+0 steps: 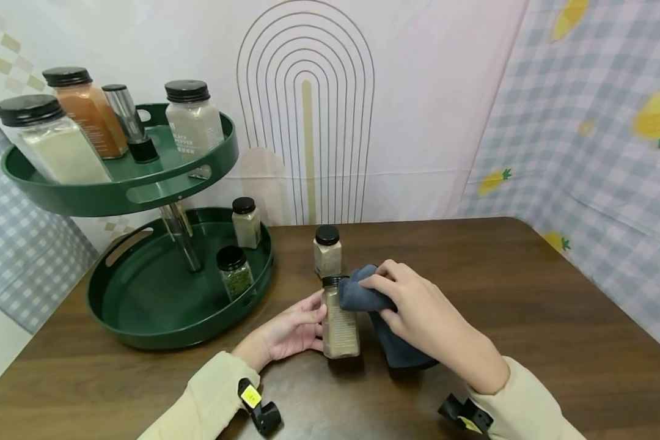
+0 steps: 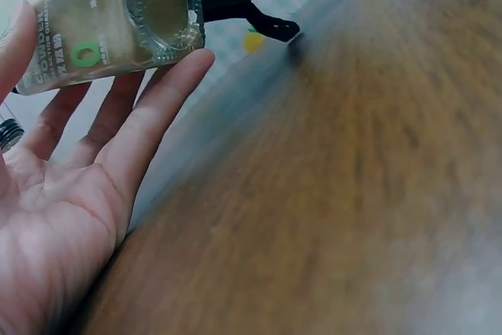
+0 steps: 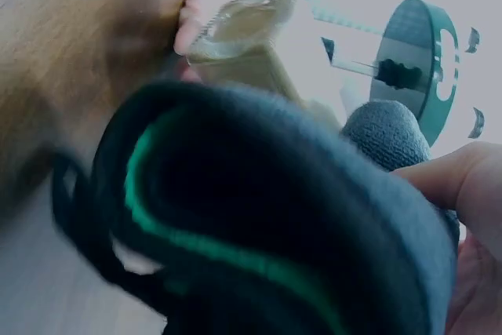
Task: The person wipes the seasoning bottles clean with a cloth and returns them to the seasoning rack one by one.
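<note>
Now, right fingers (image 1: pixel 381 283) pinching fuzzy blue cloth (image 1: pixel 363 297), left fingers (image 1: pixel 310 315) holding squarish clear jar (image 1: pixel 341 333)

LAYOUT, LEFT TO RIGHT

A round green two-tier stand (image 1: pixel 183 241) occupies the left of the brown wooden table (image 1: pixel 528 318). Upper tier (image 1: pixel 99 199): three large square clear jars (image 1: pixel 65 150), one silver-black cylinder (image 1: pixel 125 110). Lower tier (image 1: pixel 159 293): two small clear jars (image 1: pixel 247 227). Rightward, a tall square clear jar (image 1: pixel 341 330) is between left hand (image 1: pixel 294 330) and dark-blue fabric cloth (image 1: pixel 365 297); a small square clear jar (image 1: pixel 327 258) stands behind.
</note>
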Demonstrator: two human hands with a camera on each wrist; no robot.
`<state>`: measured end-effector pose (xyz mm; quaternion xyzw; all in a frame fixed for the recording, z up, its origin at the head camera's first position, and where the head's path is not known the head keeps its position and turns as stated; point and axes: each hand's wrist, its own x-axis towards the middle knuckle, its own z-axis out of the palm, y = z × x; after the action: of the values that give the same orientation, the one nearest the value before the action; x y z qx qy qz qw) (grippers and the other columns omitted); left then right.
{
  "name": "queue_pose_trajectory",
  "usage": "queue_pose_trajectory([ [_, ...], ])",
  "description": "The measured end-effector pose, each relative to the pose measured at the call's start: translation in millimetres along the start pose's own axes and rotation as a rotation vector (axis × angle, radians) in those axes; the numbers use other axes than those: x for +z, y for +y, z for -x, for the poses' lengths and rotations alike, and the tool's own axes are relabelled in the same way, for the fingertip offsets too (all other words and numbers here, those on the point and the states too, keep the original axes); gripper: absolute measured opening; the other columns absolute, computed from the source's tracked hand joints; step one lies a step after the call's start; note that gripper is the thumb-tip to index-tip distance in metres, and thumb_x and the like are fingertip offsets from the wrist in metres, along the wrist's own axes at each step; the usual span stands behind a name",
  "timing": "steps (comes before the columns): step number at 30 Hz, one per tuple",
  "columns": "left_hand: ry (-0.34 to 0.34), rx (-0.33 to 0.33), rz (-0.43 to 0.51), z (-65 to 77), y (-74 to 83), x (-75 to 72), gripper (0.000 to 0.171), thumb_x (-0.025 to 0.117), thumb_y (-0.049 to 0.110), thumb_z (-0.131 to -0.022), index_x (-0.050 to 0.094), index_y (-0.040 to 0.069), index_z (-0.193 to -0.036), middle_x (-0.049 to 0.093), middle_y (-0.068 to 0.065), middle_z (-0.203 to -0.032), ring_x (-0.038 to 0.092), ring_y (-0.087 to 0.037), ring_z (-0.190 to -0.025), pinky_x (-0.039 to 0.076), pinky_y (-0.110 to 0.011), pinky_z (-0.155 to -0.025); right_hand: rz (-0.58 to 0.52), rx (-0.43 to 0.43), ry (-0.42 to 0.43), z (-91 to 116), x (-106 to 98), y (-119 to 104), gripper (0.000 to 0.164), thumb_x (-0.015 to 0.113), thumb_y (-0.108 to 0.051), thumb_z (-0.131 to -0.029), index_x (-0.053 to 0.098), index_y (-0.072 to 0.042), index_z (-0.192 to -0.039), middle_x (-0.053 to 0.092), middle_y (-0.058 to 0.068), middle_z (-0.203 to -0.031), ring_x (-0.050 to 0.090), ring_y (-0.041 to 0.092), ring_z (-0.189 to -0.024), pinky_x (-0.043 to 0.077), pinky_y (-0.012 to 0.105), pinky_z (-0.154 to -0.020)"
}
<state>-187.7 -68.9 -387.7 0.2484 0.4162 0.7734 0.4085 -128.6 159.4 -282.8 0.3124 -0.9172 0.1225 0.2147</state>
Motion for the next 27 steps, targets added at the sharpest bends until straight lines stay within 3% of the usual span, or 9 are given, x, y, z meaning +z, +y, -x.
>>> queue_pose_trajectory([
  [6, -0.017, 0.037, 0.037, -1.2, -0.4, -0.6, 0.052, 0.045, 0.027, -0.098, 0.021, 0.015, -0.143, 0.058, -0.002, -0.118, 0.061, -0.022, -0.104, 0.050, -0.044, -0.085, -0.032, -0.012, -0.058, 0, -3, 0, 0.039, 0.072, 0.004, -0.070, 0.067, -0.015, -0.104, 0.055, 0.000, -0.097, 0.057, 0.013, -0.084, 0.050, 0.030, -0.070],
  [12, 0.046, 0.072, 0.108, -3.2, 1.6, -0.8, 0.042, 0.037, 0.025, -0.101, 0.028, 0.013, -0.141, 0.053, -0.005, -0.126, 0.058, -0.027, -0.108, 0.045, -0.054, -0.093, -0.040, -0.028, -0.153, 1, -4, -2, 0.037, 0.072, 0.000, -0.072, 0.066, -0.018, -0.103, 0.053, -0.002, -0.098, 0.055, 0.011, -0.084, 0.049, 0.028, -0.071],
  [20, 0.171, 0.077, 0.100, -3.5, 2.7, 0.9, 0.034, 0.029, 0.027, -0.101, 0.038, 0.018, -0.132, 0.056, -0.002, -0.116, 0.058, -0.017, -0.101, 0.050, -0.037, -0.086, -0.081, -0.078, -0.204, 2, -5, -6, 0.039, 0.071, 0.003, -0.071, 0.066, -0.019, -0.103, 0.053, -0.004, -0.097, 0.053, 0.009, -0.082, 0.048, 0.025, -0.069],
  [27, 0.150, 0.102, 0.158, -1.9, 2.5, 2.5, 0.043, 0.030, 0.022, -0.097, 0.039, 0.025, -0.139, 0.053, -0.001, -0.117, 0.052, -0.015, -0.105, 0.046, -0.032, -0.089, -0.132, -0.150, -0.262, 4, -12, -4, 0.043, 0.068, 0.004, -0.071, 0.066, -0.023, -0.104, 0.053, -0.006, -0.100, 0.053, 0.007, -0.082, 0.047, 0.023, -0.067],
])
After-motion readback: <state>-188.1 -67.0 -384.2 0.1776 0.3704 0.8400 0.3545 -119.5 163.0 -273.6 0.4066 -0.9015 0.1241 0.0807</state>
